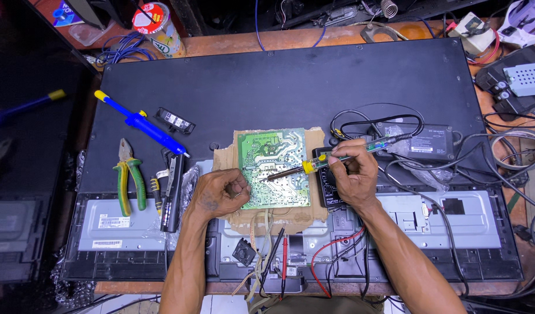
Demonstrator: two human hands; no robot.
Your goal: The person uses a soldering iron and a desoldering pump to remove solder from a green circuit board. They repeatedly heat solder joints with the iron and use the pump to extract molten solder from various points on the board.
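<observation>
Right hand (pixel 352 174) clenched around soldering iron (pixel 331 158), tip angled onto green circuit board (pixel 273 168) resting on cardboard (pixel 229 160) as padding, left hand (pixel 221 192) fisted, pinning board edge steady.

Two bare arms come up from six o'clock. No sleeves, no gloves, no rings, no watch. The left hand (pixel 221 193) has dark smudges on its back. The right hand (pixel 353 174) looks clean.

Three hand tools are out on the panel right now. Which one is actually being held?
The soldering iron, held in the right hand, its tip on the green circuit board. The blue desoldering pump and green-handled pliers lie untouched at left.
</observation>
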